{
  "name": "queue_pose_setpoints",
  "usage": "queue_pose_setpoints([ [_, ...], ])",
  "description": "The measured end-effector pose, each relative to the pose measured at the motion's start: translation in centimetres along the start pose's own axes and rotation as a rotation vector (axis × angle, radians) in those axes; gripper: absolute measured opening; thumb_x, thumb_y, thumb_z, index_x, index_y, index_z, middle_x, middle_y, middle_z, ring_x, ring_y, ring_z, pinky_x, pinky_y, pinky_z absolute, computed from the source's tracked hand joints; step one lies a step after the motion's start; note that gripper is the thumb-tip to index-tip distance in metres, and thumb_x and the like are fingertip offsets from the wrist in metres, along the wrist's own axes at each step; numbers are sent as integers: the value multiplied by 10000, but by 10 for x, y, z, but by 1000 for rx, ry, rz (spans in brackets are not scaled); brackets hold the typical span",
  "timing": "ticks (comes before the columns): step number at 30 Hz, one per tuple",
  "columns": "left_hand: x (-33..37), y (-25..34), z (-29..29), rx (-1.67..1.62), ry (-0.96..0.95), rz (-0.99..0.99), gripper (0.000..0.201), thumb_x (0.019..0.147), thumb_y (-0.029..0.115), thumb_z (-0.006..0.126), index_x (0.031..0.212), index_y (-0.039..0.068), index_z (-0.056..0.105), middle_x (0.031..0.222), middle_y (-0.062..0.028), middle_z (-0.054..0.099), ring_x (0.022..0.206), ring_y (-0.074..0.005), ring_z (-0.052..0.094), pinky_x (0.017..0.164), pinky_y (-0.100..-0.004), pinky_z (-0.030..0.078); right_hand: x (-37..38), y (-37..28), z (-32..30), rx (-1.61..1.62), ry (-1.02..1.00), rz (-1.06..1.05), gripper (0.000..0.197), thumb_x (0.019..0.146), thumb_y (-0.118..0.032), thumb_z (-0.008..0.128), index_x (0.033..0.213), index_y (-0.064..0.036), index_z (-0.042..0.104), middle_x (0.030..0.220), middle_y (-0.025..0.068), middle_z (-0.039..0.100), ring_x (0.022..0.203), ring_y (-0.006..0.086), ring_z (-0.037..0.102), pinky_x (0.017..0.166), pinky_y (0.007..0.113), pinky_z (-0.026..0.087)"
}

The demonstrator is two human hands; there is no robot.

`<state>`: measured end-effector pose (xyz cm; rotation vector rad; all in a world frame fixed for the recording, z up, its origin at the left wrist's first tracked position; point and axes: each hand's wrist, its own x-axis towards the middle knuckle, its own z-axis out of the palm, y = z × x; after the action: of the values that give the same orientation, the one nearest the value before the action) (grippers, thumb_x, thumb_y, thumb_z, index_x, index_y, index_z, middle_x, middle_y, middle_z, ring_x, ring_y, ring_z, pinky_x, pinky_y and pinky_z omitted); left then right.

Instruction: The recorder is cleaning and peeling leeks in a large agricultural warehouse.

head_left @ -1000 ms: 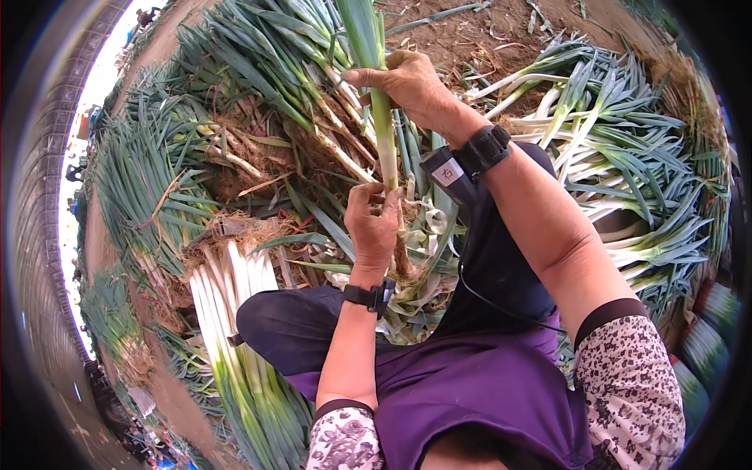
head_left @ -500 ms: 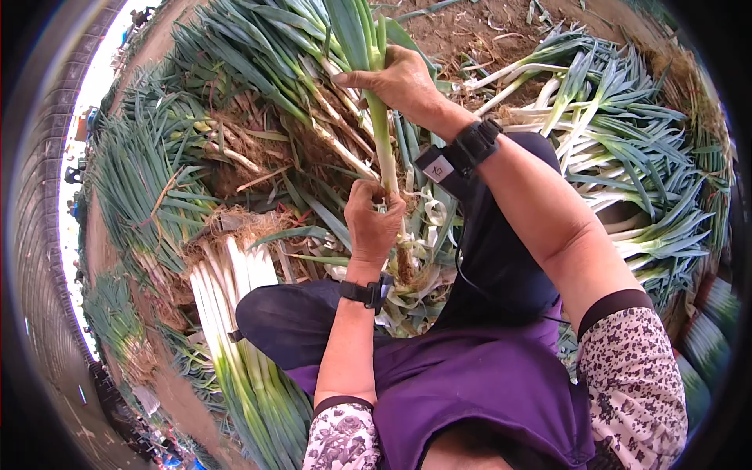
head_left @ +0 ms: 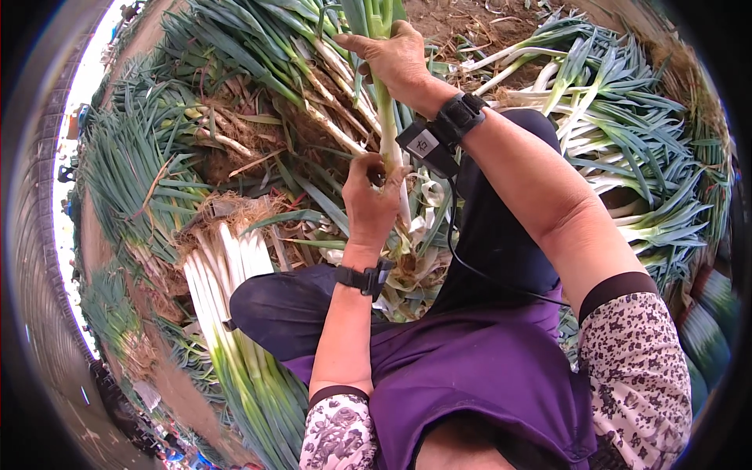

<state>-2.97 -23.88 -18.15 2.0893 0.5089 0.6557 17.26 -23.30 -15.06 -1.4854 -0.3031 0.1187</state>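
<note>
Green leek [head_left: 386, 117], leaves [head_left: 377, 17] away from person [head_left: 478, 376], axis slightly slanted; right fingers [head_left: 354, 44] clasping, left fingers [head_left: 364, 164] pinching lower.

I watch through one head-worn left fisheye, close above and behind the left grip [head_left: 370, 202] and right grip [head_left: 401, 66], facing downward.

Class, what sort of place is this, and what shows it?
Likely a farm or vegetable yard: a heap of long green onions on the right, a neat bundle on the left, bare soil beyond.
</note>
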Motion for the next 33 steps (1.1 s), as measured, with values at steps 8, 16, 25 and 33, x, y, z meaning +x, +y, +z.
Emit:
queue_pose_setpoints([
  [8,-20,3,1,270,-186,573,173,722,-76,626,815,-7,498,738,-151,506,681,-353,519,616,-416,435,17,2,-17,92,75,152,537,643,-356,866,864,15,547,730,95,626,579,134,585,549,290,525],
  [16,-59,3,-58,197,-488,-67,282,779,149,714,983,-1,589,785,-118,631,693,-231,597,660,-334,480,17,-42,-51,216,25,199,280,777,-227,767,729,-59,548,580,17,511,448,104,467,383,276,371],
  [25,-3,-3,-8,-56,-336,-119,210,897,191,619,902,-19,630,678,-60,581,650,-104,501,619,-264,423,17,-52,-63,410,-112,427,287,829,-276,727,769,-53,557,573,19,496,429,129,477,372,290,418],
  [33,-50,-24,-39,-161,-309,-490,239,941,216,566,891,-1,654,741,-56,616,690,-86,502,647,-264,434,43,-35,-83,541,-83,372,271,843,-252,709,752,-56,545,562,36,490,404,149,478,358,307,419],
])
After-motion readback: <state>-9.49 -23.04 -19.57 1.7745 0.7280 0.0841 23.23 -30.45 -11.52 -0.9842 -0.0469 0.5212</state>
